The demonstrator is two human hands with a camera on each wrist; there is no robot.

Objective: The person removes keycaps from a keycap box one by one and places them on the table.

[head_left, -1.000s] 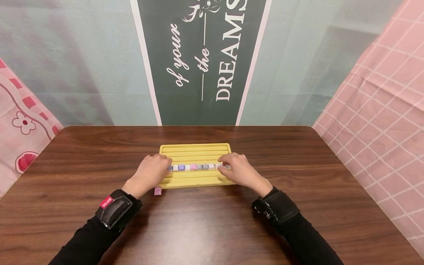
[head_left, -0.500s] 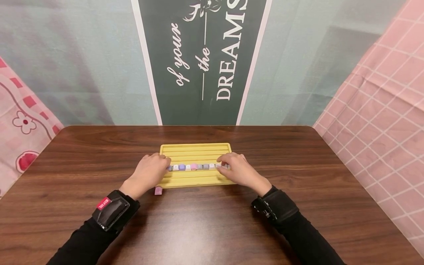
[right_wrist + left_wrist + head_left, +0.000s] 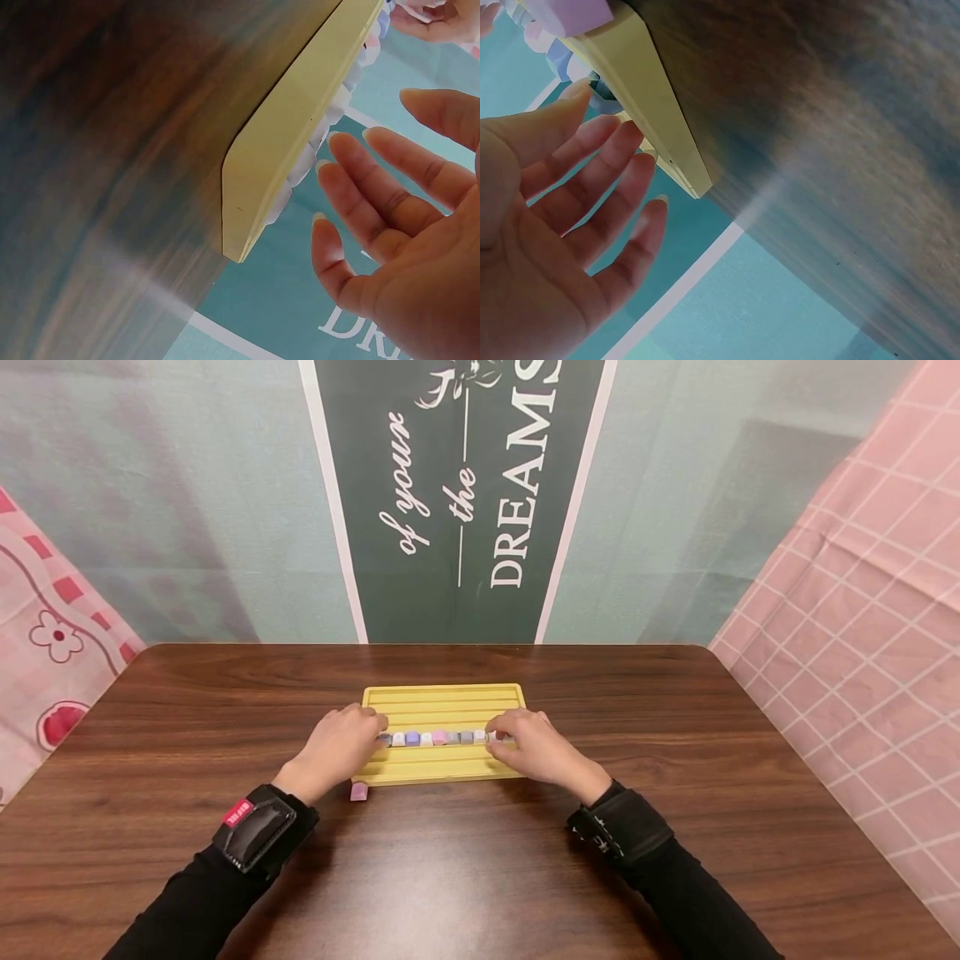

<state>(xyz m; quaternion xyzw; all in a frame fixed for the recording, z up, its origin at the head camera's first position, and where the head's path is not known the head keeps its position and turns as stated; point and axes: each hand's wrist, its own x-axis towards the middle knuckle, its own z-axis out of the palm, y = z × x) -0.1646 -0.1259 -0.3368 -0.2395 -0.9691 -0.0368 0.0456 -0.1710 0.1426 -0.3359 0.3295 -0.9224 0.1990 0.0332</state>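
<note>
The background is formed by a grey-green backdrop [image 3: 225,527], printed with white lettering on a dark central panel; at the right it is met by a pink gridded cloth [image 3: 862,610]. Below, a brown wood-grained table [image 3: 450,868] is seen. On it is set a shallow yellow tray [image 3: 438,768], its floor divided by parallel ridges running from left to right. The right hand [image 3: 542,747] is held over the tray's right end, its grasp released, with thumb and fingers parted. The left hand [image 3: 340,745] is placed at the left end; its thumb tip is brought to the dark end block [image 3: 604,101], but whether that block is pinched cannot be told. Between the hands, along the middle of the tray, a single row of small blocks [image 3: 439,738] is arranged in white, violet, pink and grey, its ends partly hidden by fingers. One loose pink block [image 3: 359,791] is located on the table, just beside the tray's near left corner.
</note>
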